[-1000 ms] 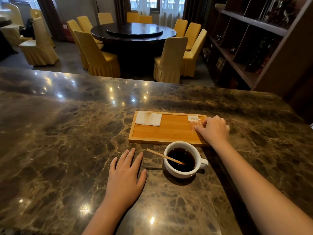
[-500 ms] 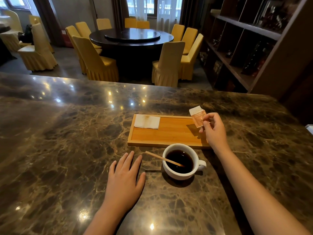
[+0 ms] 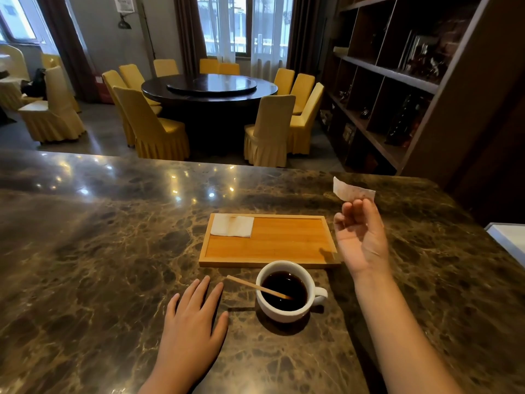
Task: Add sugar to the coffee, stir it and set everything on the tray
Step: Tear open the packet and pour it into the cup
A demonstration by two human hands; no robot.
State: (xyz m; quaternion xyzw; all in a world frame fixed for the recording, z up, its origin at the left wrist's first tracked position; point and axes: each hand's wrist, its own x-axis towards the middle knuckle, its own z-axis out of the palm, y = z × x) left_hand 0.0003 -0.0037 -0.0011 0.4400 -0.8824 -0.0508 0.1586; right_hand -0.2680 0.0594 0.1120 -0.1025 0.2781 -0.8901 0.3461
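Observation:
A white cup (image 3: 287, 312) of black coffee stands on the marble counter just in front of the wooden tray (image 3: 284, 241). A wooden stir stick (image 3: 250, 285) leans in the cup, its free end pointing left. A folded white napkin (image 3: 232, 226) lies in the tray's far left corner. My right hand (image 3: 362, 240) is raised to the right of the tray, fingertips pinched on a small sugar packet (image 3: 352, 192) held in the air. My left hand (image 3: 193, 322) rests flat on the counter, left of the cup, fingers spread.
The brown marble counter (image 3: 113, 265) stretches wide on all sides. A white object (image 3: 508, 237) sits at the right edge. Behind the counter are a dark round table (image 3: 210, 88) with yellow-covered chairs and a dark shelf unit (image 3: 403, 81) on the right.
My right hand picked the sugar packet off the tray's right end and lifted it up and to the right. The left hand, cup and stick stayed in place.

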